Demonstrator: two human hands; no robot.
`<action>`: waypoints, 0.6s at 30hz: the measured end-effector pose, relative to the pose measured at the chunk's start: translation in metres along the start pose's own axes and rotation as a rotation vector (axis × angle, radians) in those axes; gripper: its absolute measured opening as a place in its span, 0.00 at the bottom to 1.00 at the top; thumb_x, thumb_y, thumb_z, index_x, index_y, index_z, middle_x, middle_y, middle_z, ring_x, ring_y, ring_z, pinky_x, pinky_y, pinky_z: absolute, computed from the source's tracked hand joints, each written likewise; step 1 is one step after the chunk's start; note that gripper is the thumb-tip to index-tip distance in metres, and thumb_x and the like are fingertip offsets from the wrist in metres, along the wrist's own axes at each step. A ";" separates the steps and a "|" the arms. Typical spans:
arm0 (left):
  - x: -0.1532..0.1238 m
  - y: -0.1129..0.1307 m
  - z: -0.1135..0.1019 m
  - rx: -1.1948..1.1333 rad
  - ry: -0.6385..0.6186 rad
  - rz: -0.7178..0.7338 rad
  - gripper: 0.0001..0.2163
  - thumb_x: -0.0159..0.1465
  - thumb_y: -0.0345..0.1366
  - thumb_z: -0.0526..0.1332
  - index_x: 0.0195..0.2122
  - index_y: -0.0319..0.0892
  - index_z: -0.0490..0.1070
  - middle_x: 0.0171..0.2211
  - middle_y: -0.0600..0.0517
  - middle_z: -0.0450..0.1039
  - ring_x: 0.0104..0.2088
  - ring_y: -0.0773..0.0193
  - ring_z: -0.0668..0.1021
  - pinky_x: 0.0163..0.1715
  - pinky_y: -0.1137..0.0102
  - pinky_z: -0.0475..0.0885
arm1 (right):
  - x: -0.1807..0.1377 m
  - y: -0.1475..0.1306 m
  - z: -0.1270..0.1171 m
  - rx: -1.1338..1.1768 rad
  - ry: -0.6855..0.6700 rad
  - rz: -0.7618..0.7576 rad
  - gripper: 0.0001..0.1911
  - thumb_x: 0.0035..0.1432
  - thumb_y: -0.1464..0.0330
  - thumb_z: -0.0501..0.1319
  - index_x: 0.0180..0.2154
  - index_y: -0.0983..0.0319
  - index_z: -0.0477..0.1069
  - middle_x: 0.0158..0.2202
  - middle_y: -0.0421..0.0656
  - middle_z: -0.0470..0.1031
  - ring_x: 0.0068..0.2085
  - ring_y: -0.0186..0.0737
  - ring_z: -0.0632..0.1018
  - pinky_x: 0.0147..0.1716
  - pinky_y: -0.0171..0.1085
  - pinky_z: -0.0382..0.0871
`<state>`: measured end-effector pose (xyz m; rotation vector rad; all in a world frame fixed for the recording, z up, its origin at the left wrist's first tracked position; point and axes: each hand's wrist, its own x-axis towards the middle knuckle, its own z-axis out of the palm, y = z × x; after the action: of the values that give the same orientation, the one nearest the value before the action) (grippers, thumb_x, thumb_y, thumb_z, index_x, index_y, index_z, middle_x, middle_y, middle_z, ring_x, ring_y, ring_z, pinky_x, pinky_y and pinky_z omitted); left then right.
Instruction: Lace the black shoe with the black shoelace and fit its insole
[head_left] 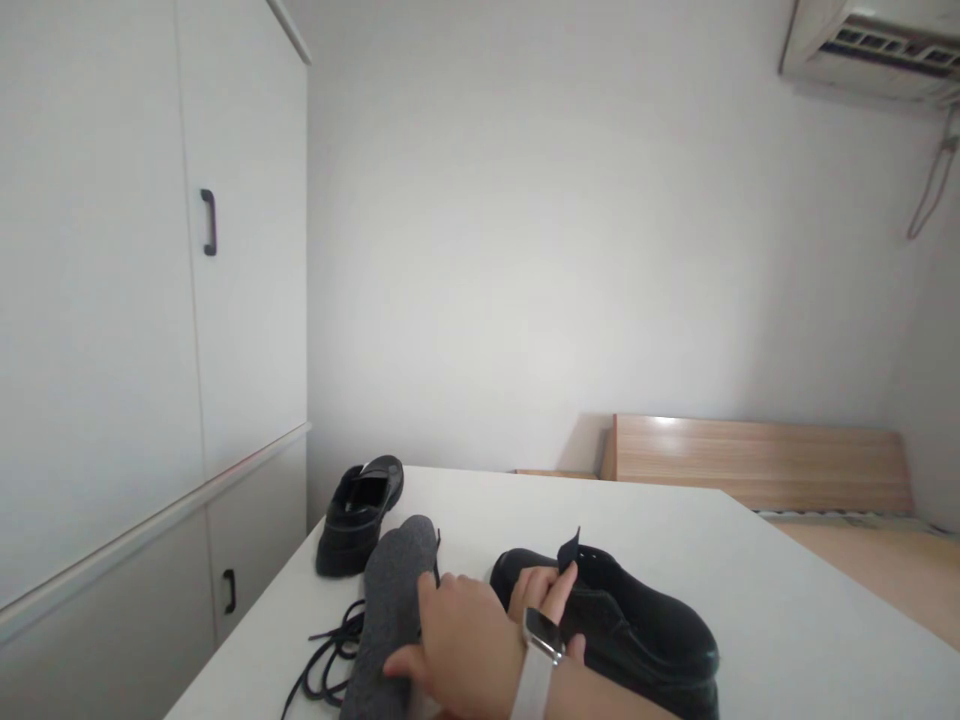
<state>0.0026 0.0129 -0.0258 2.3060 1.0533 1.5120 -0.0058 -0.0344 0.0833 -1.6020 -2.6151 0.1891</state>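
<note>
My right hand (472, 640), with a watch (544, 634) on its wrist, reaches across to the left over a dark grey insole (394, 590). Its thumb lies on the insole and its fingers curl at the right edge; their tips are partly hidden. A second toe end shows, as if two insoles overlap. Behind the watch, my left hand (536, 588) is closed on a black shoe (637, 625) near its raised tongue (568, 552). The right wrist hides much of this hand. The shoe is unlaced, its toe pointing left.
Another black shoe (358, 515) stands at the far left corner of the white table (465, 500). Loose black laces (330, 655) lie left of the insole. A white cabinet (247, 300) borders the left side; a wooden headboard (750, 460) and bed are beyond the right edge.
</note>
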 end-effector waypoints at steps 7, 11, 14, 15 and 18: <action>-0.008 -0.006 -0.028 0.037 0.076 0.029 0.26 0.60 0.45 0.66 0.60 0.61 0.67 0.38 0.49 0.75 0.47 0.44 0.77 0.46 0.48 0.77 | 0.030 -0.019 0.040 -0.036 0.004 0.033 0.58 0.42 0.52 0.75 0.64 0.79 0.56 0.42 0.71 0.78 0.42 0.67 0.81 0.36 0.56 0.76; -0.002 -0.006 -0.041 0.035 0.086 0.030 0.24 0.61 0.46 0.66 0.59 0.57 0.68 0.41 0.46 0.75 0.49 0.45 0.77 0.43 0.52 0.79 | 0.029 -0.020 0.041 0.035 -0.007 0.042 0.57 0.42 0.62 0.77 0.66 0.77 0.54 0.45 0.69 0.78 0.44 0.64 0.82 0.39 0.51 0.78; 0.003 -0.005 -0.047 0.035 0.058 0.038 0.18 0.66 0.45 0.62 0.56 0.52 0.70 0.49 0.45 0.74 0.48 0.51 0.77 0.46 0.54 0.77 | 0.025 -0.015 0.033 0.050 0.039 0.041 0.45 0.50 0.74 0.71 0.66 0.74 0.55 0.44 0.65 0.79 0.44 0.59 0.83 0.39 0.46 0.79; 0.005 -0.004 -0.047 0.034 0.046 0.041 0.16 0.67 0.44 0.60 0.55 0.50 0.70 0.51 0.45 0.73 0.48 0.54 0.77 0.47 0.55 0.76 | 0.023 -0.012 0.030 0.048 0.067 0.037 0.40 0.53 0.78 0.67 0.65 0.72 0.56 0.44 0.63 0.80 0.44 0.58 0.83 0.38 0.45 0.79; 0.008 0.006 -0.036 0.025 0.009 0.047 0.14 0.69 0.41 0.58 0.54 0.45 0.70 0.55 0.45 0.70 0.48 0.57 0.76 0.48 0.56 0.75 | 0.021 -0.003 0.024 0.045 0.104 0.029 0.34 0.55 0.83 0.58 0.63 0.72 0.59 0.44 0.61 0.80 0.43 0.56 0.83 0.39 0.44 0.79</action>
<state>-0.0240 0.0059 -0.0008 2.3591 1.0336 1.5360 -0.0208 -0.0188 0.0602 -1.5912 -2.4933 0.1600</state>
